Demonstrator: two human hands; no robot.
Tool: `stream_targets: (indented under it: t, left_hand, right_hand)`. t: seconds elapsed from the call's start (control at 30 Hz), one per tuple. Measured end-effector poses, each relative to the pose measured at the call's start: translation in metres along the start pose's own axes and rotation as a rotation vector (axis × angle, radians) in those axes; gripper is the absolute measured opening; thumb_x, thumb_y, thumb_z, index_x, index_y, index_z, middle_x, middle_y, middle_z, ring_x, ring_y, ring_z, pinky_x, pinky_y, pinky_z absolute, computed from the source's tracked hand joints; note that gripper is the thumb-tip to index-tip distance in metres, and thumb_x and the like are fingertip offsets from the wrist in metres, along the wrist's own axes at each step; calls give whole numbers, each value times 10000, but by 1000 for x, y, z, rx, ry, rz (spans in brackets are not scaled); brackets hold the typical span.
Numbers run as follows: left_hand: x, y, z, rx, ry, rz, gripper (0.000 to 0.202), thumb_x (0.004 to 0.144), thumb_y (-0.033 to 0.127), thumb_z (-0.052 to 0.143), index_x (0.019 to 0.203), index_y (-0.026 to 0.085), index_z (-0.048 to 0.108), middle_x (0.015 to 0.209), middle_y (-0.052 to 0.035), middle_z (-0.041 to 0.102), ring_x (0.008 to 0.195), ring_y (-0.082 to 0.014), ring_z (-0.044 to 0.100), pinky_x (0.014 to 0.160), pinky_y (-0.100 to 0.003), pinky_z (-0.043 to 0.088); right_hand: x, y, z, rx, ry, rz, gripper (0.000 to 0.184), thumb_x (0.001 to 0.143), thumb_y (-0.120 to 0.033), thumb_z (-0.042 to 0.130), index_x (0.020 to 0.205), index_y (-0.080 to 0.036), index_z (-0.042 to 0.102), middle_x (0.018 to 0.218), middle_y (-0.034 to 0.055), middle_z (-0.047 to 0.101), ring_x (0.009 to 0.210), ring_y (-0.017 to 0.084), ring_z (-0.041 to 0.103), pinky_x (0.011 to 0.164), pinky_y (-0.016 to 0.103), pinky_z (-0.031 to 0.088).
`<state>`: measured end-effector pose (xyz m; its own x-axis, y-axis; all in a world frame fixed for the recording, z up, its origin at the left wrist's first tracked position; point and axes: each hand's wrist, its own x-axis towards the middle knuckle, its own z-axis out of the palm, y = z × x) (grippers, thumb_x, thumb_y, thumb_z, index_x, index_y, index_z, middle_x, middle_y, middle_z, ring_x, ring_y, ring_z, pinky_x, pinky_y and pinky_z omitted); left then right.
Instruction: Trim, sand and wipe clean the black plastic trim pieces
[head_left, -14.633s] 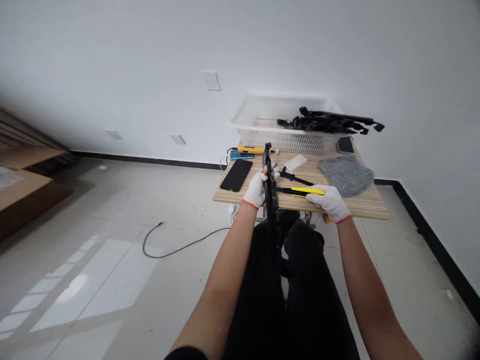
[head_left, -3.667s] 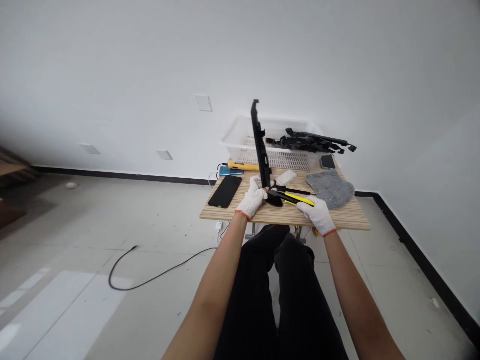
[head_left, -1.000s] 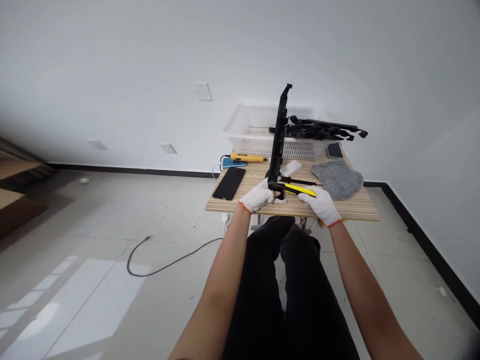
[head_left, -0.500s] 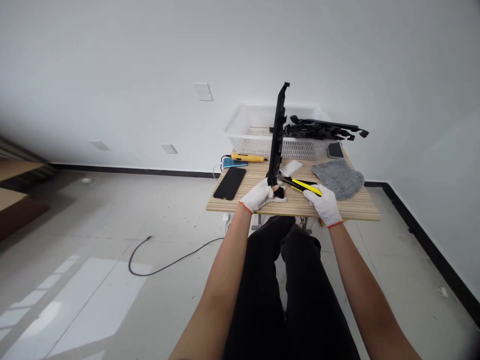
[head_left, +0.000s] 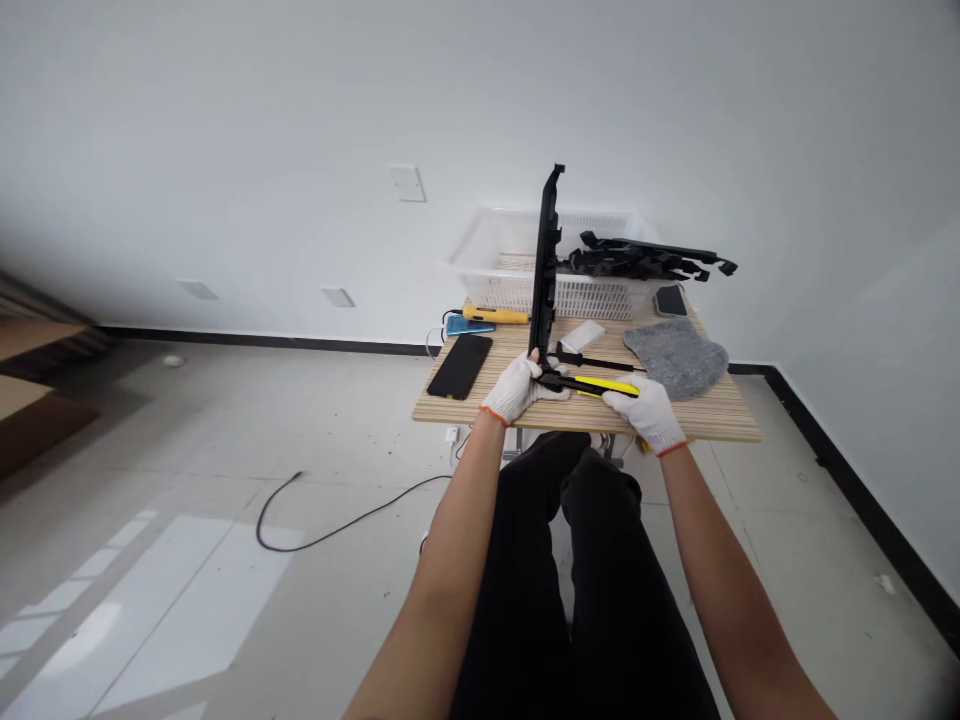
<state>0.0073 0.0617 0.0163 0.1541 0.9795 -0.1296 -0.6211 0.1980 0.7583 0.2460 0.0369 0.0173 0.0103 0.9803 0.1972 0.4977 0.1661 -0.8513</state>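
A long black plastic strip with clips (head_left: 546, 265) stands nearly upright above the table. My left hand (head_left: 517, 388), in a white glove with an orange cuff, is closed around its lower end. In my right hand (head_left: 646, 412), gloved the same way, is a yellow and black utility knife (head_left: 606, 386). The knife's front end is at the strip's lower end, beside my left fingers; whether the blade touches it I cannot tell. Just behind the knife, a thin black tool (head_left: 600, 362) lies on the wooden table (head_left: 450, 410).
Several similar black strips (head_left: 645, 262) lie across a white plastic basket (head_left: 495, 290) and jut out to the right. A grey cloth (head_left: 679, 358), a black phone (head_left: 460, 367), another phone (head_left: 670, 301), a yellow-handled tool (head_left: 495, 316) and a white packet (head_left: 583, 335) lie around. A cable (head_left: 352, 523) trails on the floor.
The strip has shifted slightly left and turned in my left hand. The knife has come down and lies flatter, its front end now lower on the strip, uncovering the thin black tool.
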Motion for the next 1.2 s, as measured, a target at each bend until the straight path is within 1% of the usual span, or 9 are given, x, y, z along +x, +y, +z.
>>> stream_targets:
  t: [0.17, 0.4, 0.53, 0.67, 0.77, 0.9, 0.97, 1.07, 1.2]
  left_hand:
    - [-1, 1, 0, 19, -5, 7, 221, 836, 199, 685, 1020, 172, 565, 915, -56, 664, 942, -243, 689, 806, -615, 662]
    - [0, 2, -2, 2, 5, -18, 223, 834, 201, 680, 1028, 173, 574, 939, -70, 679, 962, -249, 689, 810, -613, 663]
    - [0, 3, -2, -9, 13, -27, 271, 790, 173, 709, 1024, 168, 573, 963, -76, 679, 979, -261, 695, 811, -627, 657]
    - [0, 3, -1, -15, 25, -30, 239, 793, 178, 703, 988, 168, 564, 954, -69, 670, 986, -261, 693, 821, -633, 654]
    - [1, 2, -2, -7, 31, -25, 199, 812, 185, 702, 927, 172, 539, 935, -60, 663, 963, -245, 688, 808, -621, 662]
    - [-1, 1, -1, 8, 18, -1, 258, 820, 211, 749, 889, 178, 503, 919, -45, 644, 949, -230, 689, 803, -581, 673]
    - [-3, 2, 0, 23, 7, 5, 287, 814, 211, 772, 905, 181, 502, 926, -42, 639, 948, -222, 690, 810, -568, 675]
    - [-4, 3, 0, 39, -2, 11, 305, 808, 196, 782, 963, 184, 520, 955, -43, 641, 952, -218, 692, 822, -565, 675]
    - [-3, 3, -2, 51, -24, 23, 314, 788, 166, 782, 971, 182, 528, 974, -45, 641, 963, -221, 692, 832, -552, 677]
  right_hand:
    - [-2, -3, -2, 82, -46, 60, 368, 709, -491, 748, 901, -177, 756, 586, -14, 603, 538, 155, 512, 540, 287, 416]
    - [-3, -9, -4, 146, -66, 119, 405, 664, -482, 782, 906, -159, 762, 571, -20, 587, 511, 136, 471, 520, 283, 388]
    - [-2, -10, -4, 164, -4, 110, 475, 667, -512, 770, 963, -140, 780, 547, -24, 570, 509, 136, 452, 522, 288, 380]
    - [-1, -9, -4, 152, -34, 99, 440, 638, -492, 791, 909, -146, 782, 546, -20, 573, 513, 140, 462, 514, 287, 374]
    - [-2, -6, -4, 191, -19, 100, 425, 680, -490, 766, 933, -149, 777, 550, -27, 563, 503, 132, 451, 508, 281, 368]
    - [-3, -4, -4, 170, -51, 93, 414, 673, -501, 782, 904, -159, 767, 559, -27, 564, 511, 131, 453, 507, 275, 365]
    - [-3, -3, -4, 196, -22, 104, 422, 681, -506, 771, 921, -158, 764, 564, -27, 567, 511, 132, 460, 509, 276, 373]
    - [-4, -3, -6, 180, -77, 117, 412, 651, -470, 796, 912, -152, 766, 587, -22, 590, 511, 126, 469, 516, 277, 383]
    - [-4, -2, -9, 213, -39, 131, 426, 655, -471, 789, 929, -146, 759, 583, -23, 584, 514, 123, 462, 509, 273, 372]
